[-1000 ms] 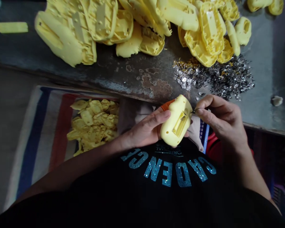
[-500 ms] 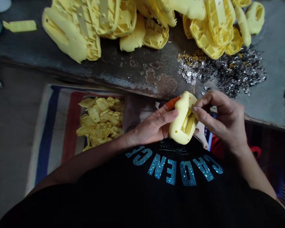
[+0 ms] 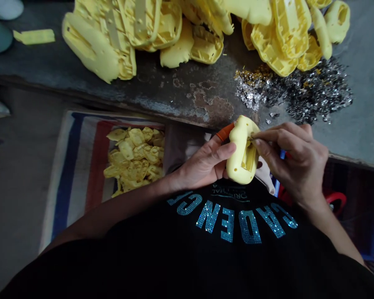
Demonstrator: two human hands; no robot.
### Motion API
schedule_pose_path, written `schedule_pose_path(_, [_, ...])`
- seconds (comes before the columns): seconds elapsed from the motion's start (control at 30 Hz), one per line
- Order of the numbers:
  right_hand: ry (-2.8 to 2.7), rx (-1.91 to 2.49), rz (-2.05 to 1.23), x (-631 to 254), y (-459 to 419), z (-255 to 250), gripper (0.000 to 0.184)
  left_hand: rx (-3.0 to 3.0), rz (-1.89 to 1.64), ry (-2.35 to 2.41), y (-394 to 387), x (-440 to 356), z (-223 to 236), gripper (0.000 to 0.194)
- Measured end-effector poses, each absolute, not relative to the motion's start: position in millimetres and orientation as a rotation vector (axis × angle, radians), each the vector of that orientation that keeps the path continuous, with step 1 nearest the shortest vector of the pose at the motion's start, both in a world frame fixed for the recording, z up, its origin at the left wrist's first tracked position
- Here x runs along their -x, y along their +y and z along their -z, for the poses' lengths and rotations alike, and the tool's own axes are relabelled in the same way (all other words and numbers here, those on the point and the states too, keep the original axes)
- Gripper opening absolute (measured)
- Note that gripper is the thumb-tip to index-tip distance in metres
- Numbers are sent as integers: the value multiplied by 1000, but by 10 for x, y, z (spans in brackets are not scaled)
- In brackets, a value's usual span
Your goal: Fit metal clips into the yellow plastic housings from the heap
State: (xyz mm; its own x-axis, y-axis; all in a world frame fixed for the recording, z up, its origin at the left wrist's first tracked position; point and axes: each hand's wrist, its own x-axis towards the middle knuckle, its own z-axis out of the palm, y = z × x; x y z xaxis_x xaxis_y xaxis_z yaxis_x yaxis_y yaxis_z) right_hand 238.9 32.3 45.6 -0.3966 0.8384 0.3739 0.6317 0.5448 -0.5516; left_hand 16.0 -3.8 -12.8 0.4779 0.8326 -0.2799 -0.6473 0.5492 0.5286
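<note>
One yellow casing (image 3: 238, 155), at the near edge of the table (image 3: 171, 97), is gripped by the left hand (image 3: 202, 164); the right hand (image 3: 299, 160) pinches a tiny piece (image 3: 251, 137) against the casing's opening.

Left forearm (image 3: 121, 205) slants up from lower left; left hand (image 3: 204, 164) just right of centre, gripping, thumb extended. Right forearm (image 3: 336, 230) rises from lower right; right hand (image 3: 301, 160) right of centre, knuckles bent, thumb and forefinger tips close, pointing left.
</note>
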Motion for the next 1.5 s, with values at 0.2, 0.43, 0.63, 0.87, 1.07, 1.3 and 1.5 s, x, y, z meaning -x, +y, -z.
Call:
schedule_pose_path(0.2, [-2254, 1052, -304, -2500, 327, -462, 22, -369, -799, 406, -14, -108, 141, 99])
schedule_pose_path(0.43, [-2308, 919, -228, -2503, 339, -363, 29, -398, -790, 363, -33, -75, 144, 93])
schedule_pose_path(0.63, [-2284, 937, -214, -2464, 259, -376, 32, -456, -893, 445, -108, -118, 119, 88])
schedule_pose_path(0.87, [-2300, 943, -278, -2422, 203, -373, 28, -451, -934, 488, -180, -100, 111, 88])
schedule_pose_path(1.07, [-2240, 939, -370, -2427, 142, -366, 26, -462, -936, 475, -222, -104, 96, 93])
schedule_pose_path(1.3, [-2259, 869, -354, -2438, 77, -451, 29, -505, -903, 484, -238, -115, 29, 100])
schedule_pose_path(1.5, [-1952, 987, -461, -2574, 3, -573, 32, -488, -785, 410, -181, -124, -6, 101])
